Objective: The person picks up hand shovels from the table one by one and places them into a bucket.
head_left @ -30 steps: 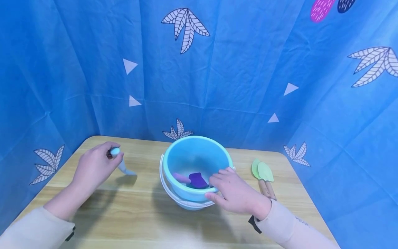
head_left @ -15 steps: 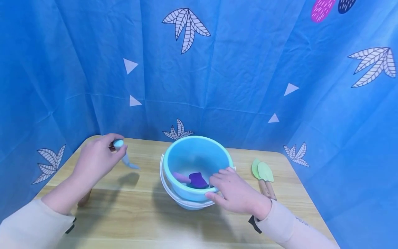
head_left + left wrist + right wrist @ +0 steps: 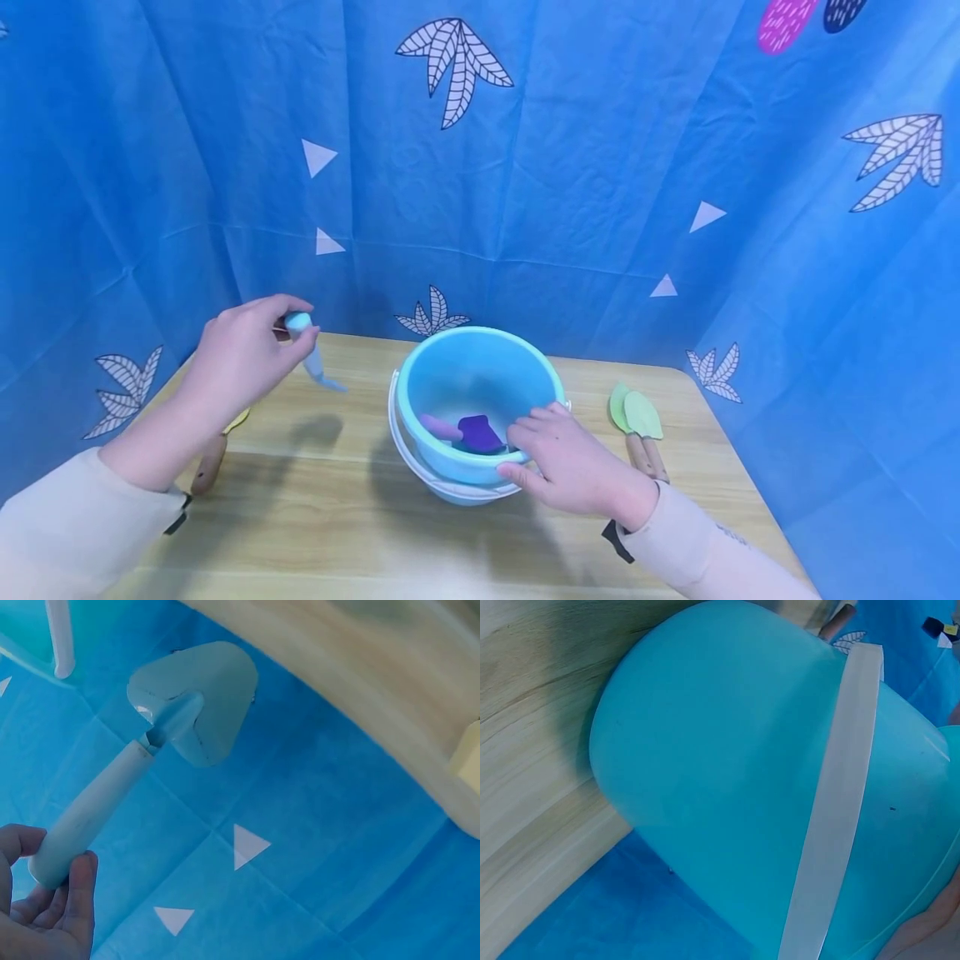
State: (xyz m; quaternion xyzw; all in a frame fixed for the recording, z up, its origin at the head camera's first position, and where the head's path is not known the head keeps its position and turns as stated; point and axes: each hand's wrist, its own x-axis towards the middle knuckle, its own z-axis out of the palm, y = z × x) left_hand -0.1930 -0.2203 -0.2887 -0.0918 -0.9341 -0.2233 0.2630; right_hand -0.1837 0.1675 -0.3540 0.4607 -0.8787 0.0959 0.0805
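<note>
My left hand pinches the end of a light blue toy shovel's handle, holding it above the table's left part. The shovel's rounded triangular blade hangs down and shows in full in the left wrist view. At the middle of the table stands a turquoise bucket with a white handle lowered against its near side. My right hand grips the bucket's near right rim, thumb outside and fingers over the edge. Inside the bucket lies a shovel with a purple blade and a lilac handle.
Two green leaf-shaped shovels with wooden handles lie right of the bucket. Under my left forearm, a wooden handle with a yellow end rests on the table. A patterned blue cloth surrounds the table's back and sides.
My left hand has risen with the light blue shovel and moved slightly right and away, uncovering the wooden handle and yellow end. My right hand has stayed on the bucket rim.
</note>
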